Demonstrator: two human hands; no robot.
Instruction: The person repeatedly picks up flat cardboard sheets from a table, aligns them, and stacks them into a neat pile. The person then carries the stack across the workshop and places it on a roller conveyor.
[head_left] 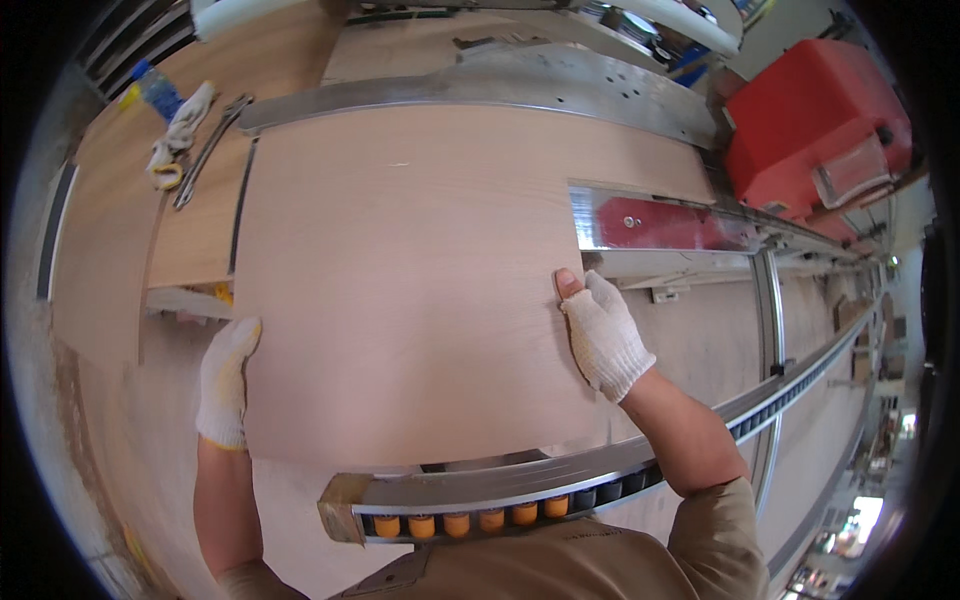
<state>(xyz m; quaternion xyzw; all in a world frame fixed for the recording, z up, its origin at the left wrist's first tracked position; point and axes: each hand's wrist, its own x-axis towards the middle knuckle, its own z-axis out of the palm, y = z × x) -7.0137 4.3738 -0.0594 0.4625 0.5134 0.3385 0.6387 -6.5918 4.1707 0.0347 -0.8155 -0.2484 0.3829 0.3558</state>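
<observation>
A large flat wooden panel (pixel 410 280) lies in front of me, its far edge along a grey metal rail (pixel 480 92). My left hand (pixel 227 380), in a white knit glove, grips the panel's left edge near its front corner; the fingers are mostly hidden. On the right edge my right hand (pixel 605 335) is closed, with its bare thumb on top and the other fingers out of sight beneath. Below the panel's near edge runs a roller rail (pixel 500 490) with orange and dark rollers, close to my body.
A wooden table (pixel 205 235) at the left bears a wrench (pixel 212 150), a white glove (pixel 185 130) and a plastic bottle (pixel 157 90). At the right stands a red machine housing (pixel 815 125). Beside the panel is a metal plate with a red strip (pixel 670 222).
</observation>
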